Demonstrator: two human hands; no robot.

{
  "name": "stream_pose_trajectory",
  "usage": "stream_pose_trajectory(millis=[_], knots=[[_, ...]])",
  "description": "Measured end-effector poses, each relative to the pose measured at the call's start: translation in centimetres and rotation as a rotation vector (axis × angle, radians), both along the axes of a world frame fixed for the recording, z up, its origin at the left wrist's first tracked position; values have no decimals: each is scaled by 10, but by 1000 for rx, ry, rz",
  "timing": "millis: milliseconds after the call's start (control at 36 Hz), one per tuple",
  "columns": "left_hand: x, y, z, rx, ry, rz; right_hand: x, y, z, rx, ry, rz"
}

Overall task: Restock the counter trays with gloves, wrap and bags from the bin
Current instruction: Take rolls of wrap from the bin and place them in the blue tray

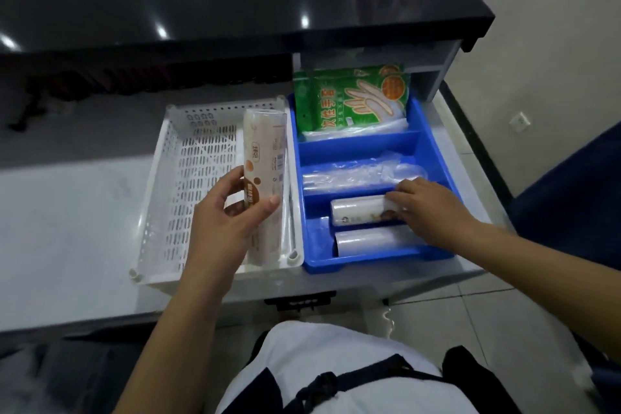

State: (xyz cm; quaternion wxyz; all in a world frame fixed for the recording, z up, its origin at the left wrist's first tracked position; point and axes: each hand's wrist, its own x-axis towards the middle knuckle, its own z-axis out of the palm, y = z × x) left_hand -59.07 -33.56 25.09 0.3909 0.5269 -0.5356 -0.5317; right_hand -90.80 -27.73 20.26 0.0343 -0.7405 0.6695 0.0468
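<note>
Wrap roll gripped by left hand; right hand seemingly pinches tray roll.

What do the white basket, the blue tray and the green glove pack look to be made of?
White basket: apparently rigid moulded plastic, matte, with punched slots through walls and floor. Blue tray: seemingly hard plastic, smooth and slightly glossy, with moulded dividers. Green glove pack: likely thin printed plastic film; it shines, and clear film shows at its lower edge.

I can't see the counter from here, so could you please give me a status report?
Left hand holding wrap roll over white basket. Right hand on roll in blue tray. Nothing blocking.
</note>
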Motion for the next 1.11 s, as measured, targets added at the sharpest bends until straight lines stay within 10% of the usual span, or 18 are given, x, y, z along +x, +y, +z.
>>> stream_pose_trajectory(millis=[417,611,944,1111], knots=[[-31,69,15,-55,-232,80,-22,9,-12,-137,-203,43],[-65,64,38,-244,-459,-155,-74,29,22,-483,-523,-265],[-191,30,-9,-467,-1076,-708,-85,142,1,-240,-871,-546],[-196,32,-27,-430,-1091,-738,-79,162,-14,-184,-956,-599]])
